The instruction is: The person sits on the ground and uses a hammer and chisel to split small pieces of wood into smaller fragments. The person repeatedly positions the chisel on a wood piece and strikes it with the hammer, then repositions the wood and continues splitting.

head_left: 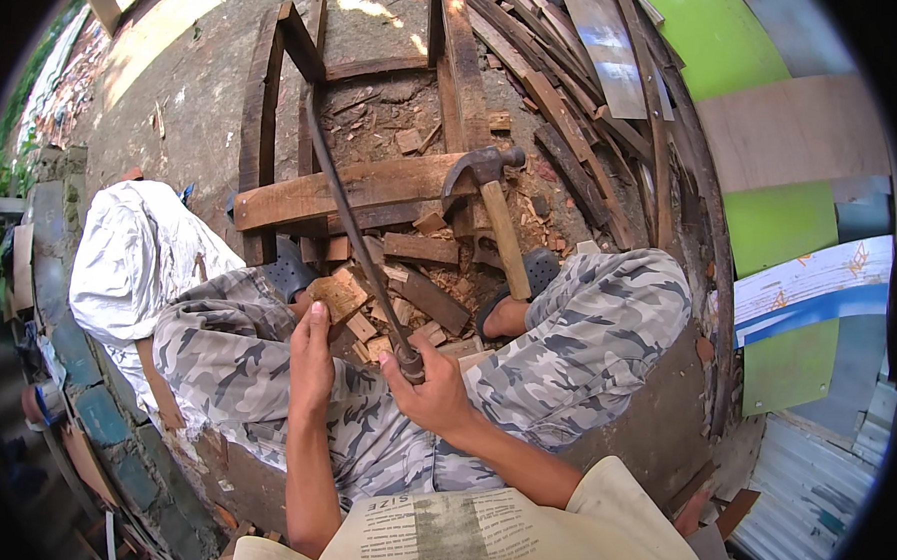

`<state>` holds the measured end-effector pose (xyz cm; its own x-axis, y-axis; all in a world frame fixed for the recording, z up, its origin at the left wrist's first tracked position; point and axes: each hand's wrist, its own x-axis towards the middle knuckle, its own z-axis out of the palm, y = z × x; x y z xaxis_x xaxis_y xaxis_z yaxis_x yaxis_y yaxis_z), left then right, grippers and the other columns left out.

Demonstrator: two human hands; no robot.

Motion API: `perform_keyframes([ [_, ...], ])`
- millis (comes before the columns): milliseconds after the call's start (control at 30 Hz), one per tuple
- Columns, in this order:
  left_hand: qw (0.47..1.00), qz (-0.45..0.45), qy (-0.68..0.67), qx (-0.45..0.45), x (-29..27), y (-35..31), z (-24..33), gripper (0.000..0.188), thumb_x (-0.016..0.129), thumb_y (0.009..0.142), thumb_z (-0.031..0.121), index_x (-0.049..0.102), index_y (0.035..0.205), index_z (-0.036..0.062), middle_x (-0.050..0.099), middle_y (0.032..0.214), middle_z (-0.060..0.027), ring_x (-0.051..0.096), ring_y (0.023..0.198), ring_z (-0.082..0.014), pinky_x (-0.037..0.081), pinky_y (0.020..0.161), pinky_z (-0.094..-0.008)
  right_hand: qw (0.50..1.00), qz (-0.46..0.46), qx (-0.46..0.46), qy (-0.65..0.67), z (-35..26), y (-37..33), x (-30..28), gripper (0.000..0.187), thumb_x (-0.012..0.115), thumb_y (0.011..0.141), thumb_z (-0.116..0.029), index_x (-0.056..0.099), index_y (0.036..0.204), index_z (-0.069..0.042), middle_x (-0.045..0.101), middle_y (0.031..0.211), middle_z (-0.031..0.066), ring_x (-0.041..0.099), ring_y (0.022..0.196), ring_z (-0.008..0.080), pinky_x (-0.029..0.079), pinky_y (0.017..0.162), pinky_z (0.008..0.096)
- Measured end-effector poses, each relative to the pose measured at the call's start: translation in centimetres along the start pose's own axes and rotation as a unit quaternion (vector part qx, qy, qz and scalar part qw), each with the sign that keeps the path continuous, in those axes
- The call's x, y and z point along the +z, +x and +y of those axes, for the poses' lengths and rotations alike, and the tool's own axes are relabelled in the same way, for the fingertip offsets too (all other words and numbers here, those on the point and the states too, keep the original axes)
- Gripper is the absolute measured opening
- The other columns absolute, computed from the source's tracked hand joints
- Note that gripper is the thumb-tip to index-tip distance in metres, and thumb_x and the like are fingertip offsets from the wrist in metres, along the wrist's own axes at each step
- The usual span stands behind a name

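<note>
My right hand is closed around the handle end of a long, dark metal rod-shaped tool; its exact kind is unclear. The rod slants up and away to the left, passing in front of a wooden plank. With its fingertips, my left hand pinches the near edge of a small, rough wood block, beside the rod. A claw hammer rests with its head on the plank's right end and its wooden handle pointing toward my right foot.
Wood offcuts and chips lie between my feet. Beyond stands a wooden frame with upright posts. Long timber strips are piled at the right, near a patchwork panel wall. White cloth covers something at left, beside a block wall.
</note>
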<state>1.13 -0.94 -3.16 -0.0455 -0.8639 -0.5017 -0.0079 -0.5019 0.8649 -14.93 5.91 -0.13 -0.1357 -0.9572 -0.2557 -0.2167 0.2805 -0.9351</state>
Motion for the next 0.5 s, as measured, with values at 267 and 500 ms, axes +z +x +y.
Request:
perform_keyframes([
  [267,1.0,-0.002,0.011,0.001,-0.5,-0.3,-0.6,0.056,0.044,0.108,0.043,0.06,0.126,-0.008,0.068,0.118,-0.0154,0.064,0.111,-0.0219,0.046,0.101,-0.0342,1.0,-0.009,0.006,-0.001,-0.1,0.6,-0.9,0.028,0.071,0.093,-0.024,0.062,0.098,0.002,0.069,0.076,0.0212,0.07,0.072,0.0374,0.052,0.064,0.043],
  [500,1.0,-0.016,0.021,0.001,-0.2,0.1,0.2,0.056,0.045,0.107,0.044,0.06,0.126,-0.0069,0.068,0.119,-0.0141,0.063,0.112,-0.0205,0.046,0.101,-0.0334,0.998,-0.037,0.038,-0.021,2.9,0.2,0.5,0.029,0.069,0.094,-0.023,0.063,0.102,0.004,0.068,0.075,0.0209,0.069,0.068,0.0355,0.051,0.062,0.0405],
])
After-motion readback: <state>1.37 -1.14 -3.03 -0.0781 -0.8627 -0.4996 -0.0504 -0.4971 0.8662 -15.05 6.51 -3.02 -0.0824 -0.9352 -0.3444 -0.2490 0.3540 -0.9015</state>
